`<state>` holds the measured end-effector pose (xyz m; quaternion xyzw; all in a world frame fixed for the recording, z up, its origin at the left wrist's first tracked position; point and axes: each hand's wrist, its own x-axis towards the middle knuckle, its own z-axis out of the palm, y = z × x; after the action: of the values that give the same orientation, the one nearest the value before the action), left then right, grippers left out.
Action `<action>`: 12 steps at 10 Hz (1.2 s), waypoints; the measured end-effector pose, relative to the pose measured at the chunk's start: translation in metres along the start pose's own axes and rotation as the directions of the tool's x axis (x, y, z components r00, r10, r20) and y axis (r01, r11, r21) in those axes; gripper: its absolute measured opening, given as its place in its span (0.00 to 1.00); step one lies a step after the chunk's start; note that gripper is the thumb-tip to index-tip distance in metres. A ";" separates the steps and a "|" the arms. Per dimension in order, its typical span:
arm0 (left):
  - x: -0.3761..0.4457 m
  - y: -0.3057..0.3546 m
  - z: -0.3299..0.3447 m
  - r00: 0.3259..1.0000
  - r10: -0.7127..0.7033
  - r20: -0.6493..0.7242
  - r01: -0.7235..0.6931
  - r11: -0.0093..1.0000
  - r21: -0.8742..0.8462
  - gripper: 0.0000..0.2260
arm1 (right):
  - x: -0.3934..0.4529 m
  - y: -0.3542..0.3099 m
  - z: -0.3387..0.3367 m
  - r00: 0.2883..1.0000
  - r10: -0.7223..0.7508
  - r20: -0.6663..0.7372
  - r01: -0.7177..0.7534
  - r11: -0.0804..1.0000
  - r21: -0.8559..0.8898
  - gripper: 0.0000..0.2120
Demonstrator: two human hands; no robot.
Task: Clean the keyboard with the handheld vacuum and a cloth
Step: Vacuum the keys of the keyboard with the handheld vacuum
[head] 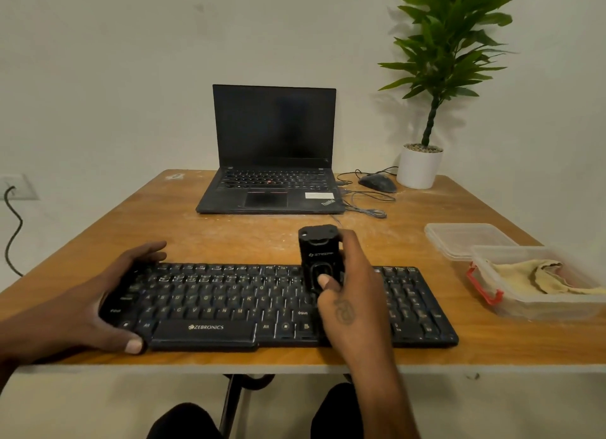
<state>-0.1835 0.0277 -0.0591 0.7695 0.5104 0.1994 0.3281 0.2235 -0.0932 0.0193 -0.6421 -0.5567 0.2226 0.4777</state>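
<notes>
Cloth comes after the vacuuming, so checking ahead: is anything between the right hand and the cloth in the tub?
Nothing visible does. The cloth lies in the open tub, its lid set behind, with bare table between it and the right hand.

The one head-worn camera is looking forward and down from just above the seated person, facing the wall across the desk point(229, 242). It is sitting close over the near edge, taking in the whole desktop and the person's knees below.
</notes>
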 end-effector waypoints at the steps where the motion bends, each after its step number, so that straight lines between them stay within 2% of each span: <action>1: -0.006 0.016 0.000 0.999 0.044 0.000 -0.044 0.999 0.011 0.62 | -0.003 -0.009 0.013 0.997 -0.060 0.055 0.060 0.998 -0.001 0.32; 2: -0.013 0.040 0.001 0.998 0.064 0.007 -0.064 0.998 0.014 0.62 | 0.003 0.003 0.004 0.997 -0.031 0.076 0.030 0.999 0.015 0.31; 3: -0.018 0.058 0.002 0.994 0.101 0.047 -0.096 0.990 -0.103 0.62 | 0.006 0.015 -0.016 0.999 -0.035 0.015 0.033 0.993 0.109 0.30; 4: -0.021 0.070 0.002 0.989 0.113 0.093 -0.098 0.983 -0.155 0.62 | 0.005 0.014 -0.024 0.998 -0.058 -0.013 0.059 0.993 0.097 0.30; 6: -0.021 0.079 -0.005 0.983 0.081 0.162 -0.056 0.986 -0.157 0.61 | 0.002 -0.005 0.018 0.982 -0.127 0.144 0.125 0.992 0.017 0.32; 7: -0.020 0.082 -0.007 0.981 0.055 0.186 -0.024 0.986 -0.164 0.61 | 0.003 -0.011 0.028 0.967 -0.145 0.209 0.142 0.989 0.032 0.30; 8: -0.023 0.085 -0.005 0.983 0.062 0.173 -0.035 0.988 -0.152 0.60 | 0.006 -0.004 0.013 0.974 -0.112 0.197 0.088 0.988 0.127 0.29; 10: -0.026 0.085 -0.002 0.988 0.079 0.136 -0.059 0.988 -0.146 0.60 | 0.008 0.012 -0.009 0.984 -0.093 0.149 0.063 0.980 0.190 0.30; 12: -0.028 0.087 -0.002 0.988 0.079 0.129 -0.061 0.988 -0.138 0.60 | 0.012 -0.004 0.011 0.960 -0.196 0.201 0.139 0.954 0.264 0.25</action>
<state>-0.1389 -0.0205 0.0043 0.7749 0.4450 0.1924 0.4055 0.2160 -0.0783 0.0205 -0.4984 -0.6278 0.3199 0.5051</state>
